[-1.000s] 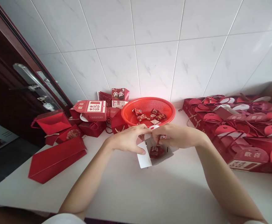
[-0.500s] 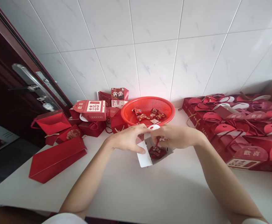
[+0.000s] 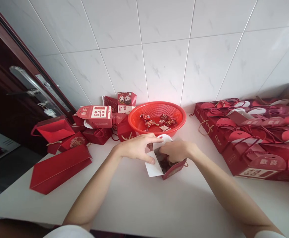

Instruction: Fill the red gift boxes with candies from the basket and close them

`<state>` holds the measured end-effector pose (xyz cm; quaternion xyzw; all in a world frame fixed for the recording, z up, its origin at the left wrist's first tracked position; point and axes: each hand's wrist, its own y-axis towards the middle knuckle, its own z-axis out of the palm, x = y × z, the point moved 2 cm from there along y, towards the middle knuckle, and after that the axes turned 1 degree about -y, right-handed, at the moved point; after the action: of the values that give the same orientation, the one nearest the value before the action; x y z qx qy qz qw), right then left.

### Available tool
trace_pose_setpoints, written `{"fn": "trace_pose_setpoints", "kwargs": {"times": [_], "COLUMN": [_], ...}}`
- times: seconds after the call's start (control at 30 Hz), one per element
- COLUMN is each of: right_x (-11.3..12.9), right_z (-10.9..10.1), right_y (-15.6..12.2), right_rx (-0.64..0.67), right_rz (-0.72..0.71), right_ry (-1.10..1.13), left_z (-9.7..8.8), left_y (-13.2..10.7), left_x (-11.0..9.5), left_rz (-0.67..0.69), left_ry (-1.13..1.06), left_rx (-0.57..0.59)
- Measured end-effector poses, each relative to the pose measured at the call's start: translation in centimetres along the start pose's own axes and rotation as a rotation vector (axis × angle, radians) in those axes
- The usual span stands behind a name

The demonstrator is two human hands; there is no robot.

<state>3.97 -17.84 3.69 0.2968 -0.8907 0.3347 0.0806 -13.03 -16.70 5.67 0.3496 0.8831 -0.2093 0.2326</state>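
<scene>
A small red gift box (image 3: 175, 170) stands on the white table, its white-lined flaps (image 3: 154, 165) folded outward. My left hand (image 3: 138, 147) steadies it from the left, thumb along the near-left flap and index finger at the back flap. My right hand (image 3: 176, 150) reaches down into the box with bent fingers. Its fingertips are hidden, and so is whatever they hold. Dark red packets inside are only partly visible. Behind the box is a red plastic basket (image 3: 181, 124) with several small red wrapped packets (image 3: 170, 122) and a pale packet (image 3: 164, 128).
Many red gift boxes (image 3: 233, 155) with cord handles crowd the right side. More boxes (image 3: 97, 119) are piled at the left, and a long red box (image 3: 60, 170) lies on its side in front of them. A tiled wall (image 3: 164, 72) rises behind; a dark door (image 3: 8, 66) is at left.
My right hand has gone deeper into the box, and the red packet at its fingers is now out of sight. The box's near red side has come into view. My left hand has barely moved.
</scene>
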Motion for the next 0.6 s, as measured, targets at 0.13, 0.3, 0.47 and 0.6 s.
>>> {"fn": "trace_pose_setpoints", "kwargs": {"times": [0.13,0.3,0.47,0.6], "right_x": [0.4,0.7,0.6,0.4], "right_z": [-0.1,0.0,0.3,0.5], "right_y": [-0.2,0.2,0.6,0.8], "right_rx": [-0.114,0.031,0.014,0.005], "right_rz": [0.042,-0.105,-0.077,-0.035], "right_ry": [-0.155,-0.146,-0.141,-0.170], "left_z": [0.1,0.2,0.3,0.3], "left_y": [-0.1,0.0,0.1,0.1], "left_x": [-0.3,-0.2,0.0,-0.1], "left_rz": [0.001,-0.010,-0.019,-0.027], "left_ry": [0.034,0.035,0.024,0.023], "left_rx": [-0.005,0.018,0.016,0.015]}}
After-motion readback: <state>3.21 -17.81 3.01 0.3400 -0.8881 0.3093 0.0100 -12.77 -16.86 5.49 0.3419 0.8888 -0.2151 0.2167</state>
